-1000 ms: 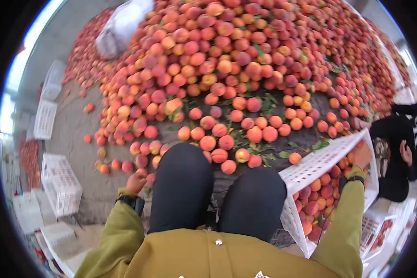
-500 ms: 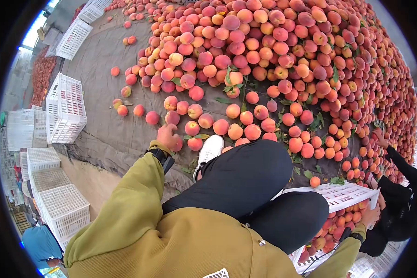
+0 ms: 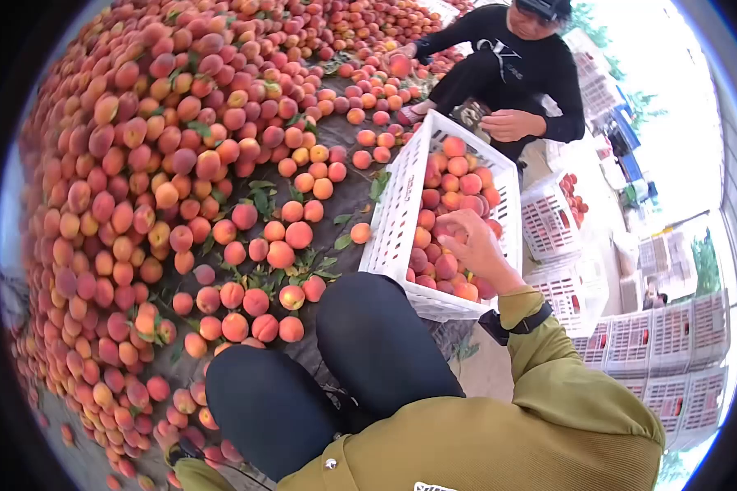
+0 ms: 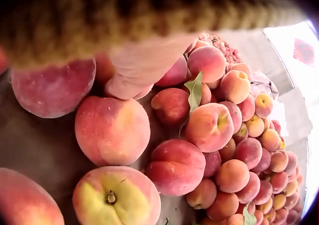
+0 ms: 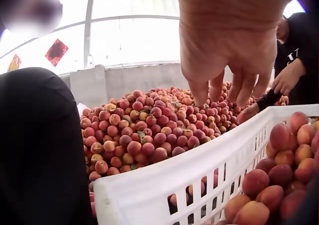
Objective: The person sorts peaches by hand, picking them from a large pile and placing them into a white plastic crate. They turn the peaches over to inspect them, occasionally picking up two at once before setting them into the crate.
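Observation:
Above the peaches (image 3: 446, 266) in a white plastic crate (image 3: 389, 217), my right hand (image 3: 475, 245) reaches over with loosely bent fingers. In the right wrist view, the fingers of that right hand (image 5: 229, 55) hang downward with no fruit between them, beside the crate's rim (image 5: 199, 160). My left hand (image 3: 168, 434) is low among loose peaches at the pile's near edge. The left wrist view shows part of the left hand (image 4: 144, 60), its fingertips right at a red-yellow peach (image 4: 112, 130); a cuff covers the rest, and I cannot tell whether it grips a fruit.
A large peach heap (image 3: 139, 155) spreads over a dark ground sheet, with scattered leaves (image 3: 262, 196). Beyond the crate crouches a person in black (image 3: 516, 74), one hand at the peaches. More crates (image 3: 549, 221) stand to the right, with stacked crates (image 3: 663, 335) behind.
The head view has swung from the left side to the right. My right hand has gone from the crate's edge to over its peaches. My left hand remains among loose peaches.

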Demonstrator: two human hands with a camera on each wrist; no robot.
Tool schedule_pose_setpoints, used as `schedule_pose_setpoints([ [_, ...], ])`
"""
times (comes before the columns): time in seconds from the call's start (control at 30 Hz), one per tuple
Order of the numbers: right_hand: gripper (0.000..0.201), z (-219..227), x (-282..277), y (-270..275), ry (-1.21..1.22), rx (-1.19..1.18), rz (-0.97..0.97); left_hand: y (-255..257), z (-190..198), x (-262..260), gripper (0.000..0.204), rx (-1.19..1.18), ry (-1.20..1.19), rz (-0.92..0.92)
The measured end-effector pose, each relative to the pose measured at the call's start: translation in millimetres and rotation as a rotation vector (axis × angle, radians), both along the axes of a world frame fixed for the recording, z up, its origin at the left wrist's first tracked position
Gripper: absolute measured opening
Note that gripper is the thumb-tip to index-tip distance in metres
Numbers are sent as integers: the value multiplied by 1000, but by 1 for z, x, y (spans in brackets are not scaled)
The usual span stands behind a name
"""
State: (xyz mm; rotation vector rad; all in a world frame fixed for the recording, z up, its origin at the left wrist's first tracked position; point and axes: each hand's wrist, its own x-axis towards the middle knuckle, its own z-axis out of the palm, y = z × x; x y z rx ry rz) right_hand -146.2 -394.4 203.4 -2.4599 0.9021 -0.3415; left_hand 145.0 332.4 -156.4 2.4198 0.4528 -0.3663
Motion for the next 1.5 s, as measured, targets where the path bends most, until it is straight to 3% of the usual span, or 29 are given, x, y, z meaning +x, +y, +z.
schedule_pose_setpoints([
  [0.03, 27, -1, -5, 7, -25, 39, -21, -8, 17, 7, 48, 355, 131, -260],
  [0.1, 27, -7, -12, 12, -89, 58, 15, 31, -27, 17, 49, 339, -258, -402],
  [0.13, 27, -7, -8, 16, -108, 57, -8, 24, -18, 35, 49, 342, -280, -422],
  [0.17, 28, -3, -1, 23, -181, 232, -18, 4, 6, 45, 49, 111, -316, -406],
  [0.2, 29, 2, 8, 30, -251, 406, -20, -22, 39, 46, 50, -120, -342, -385],
  [0.23, 28, 9, 21, 40, -265, 460, -20, -114, 130, 29, 50, -119, -354, -393],
  [0.27, 30, 14, 35, 48, -277, 540, 48, -209, 236, 7, 50, -555, -298, 32],
  [0.3, 33, 12, 50, 58, -337, 611, 150, -237, 276, 11, 53, -699, -192, -60],
  [0.33, 41, 17, 64, 69, -351, 671, 245, -272, 316, 5, 54, -667, -280, -149],
  [0.37, 49, 22, 78, 80, -351, 753, 339, -300, 342, 4, 56, -827, -311, -249],
  [0.4, 57, 21, 90, 89, -377, 770, 451, -345, 394, -22, 60, -845, -374, -423],
  [0.47, 74, 32, 105, 107, -466, 886, 577, -391, 431, -40, 66, -852, -403, -698],
  [0.53, 78, 35, 113, 122, -664, 1183, 636, -429, 453, -67, 77, -980, -221, -962],
  [0.57, 77, 33, 114, 126, -815, 1358, 666, -442, 454, -76, 79, -1033, -162, -1088],
  [0.63, 73, 43, 95, 108, -872, 1278, 452, -451, 450, -80, 79, -936, -180, -1225],
  [0.7, 65, 19, 78, 84, -1004, 1417, 195, -450, 446, -71, 58, -868, -305, -1250],
  [0.83, 31, -38, 16, 16, -1063, 1493, -81, -392, 406, -25, 34, -687, -175, -867],
  [0.9, 24, -55, -16, -5, -1074, 1415, -282, -352, 375, -7, 24, -691, -61, -555],
  [0.93, 29, -61, -30, -16, -1070, 1401, -270, -326, 356, -1, 23, -714, -50, -447],
  [1.03, 49, -87, -55, -43, -854, 1180, -446, -247, 299, 7, 26, -767, 51, -132],
  [1.07, 49, -87, -53, -47, -851, 1188, -445, -224, 278, 5, 27, -779, 62, 26],
  [1.1, 56, -86, -51, -50, -726, 1032, -486, -204, 258, 2, 28, -789, 70, 185],
  [1.13, 64, -85, -48, -54, -601, 874, -522, -183, 239, 1, 28, -784, 67, 189],
  [1.17, 64, -91, -43, -63, -598, 879, -519, -163, 221, -1, 26, -746, 117, 272],
  [1.2, 70, -102, -35, -75, -449, 671, -475, -149, 207, -4, 25, -709, 165, 355],
  [1.23, 77, -103, -25, -82, -303, 464, -425, -143, 200, -13, 25, -708, 160, 361],
  [1.37, 69, -132, 12, -119, -274, -79, -178, -127, 180, -35, 23, -704, 347, 173],
  [1.43, 64, -139, 25, -132, -263, -100, -176, -121, 176, -43, 22, -704, 411, 120],
  [1.5, 62, -147, 37, -144, -209, -140, -300, -113, 172, -55, 22, -632, 311, 88],
])
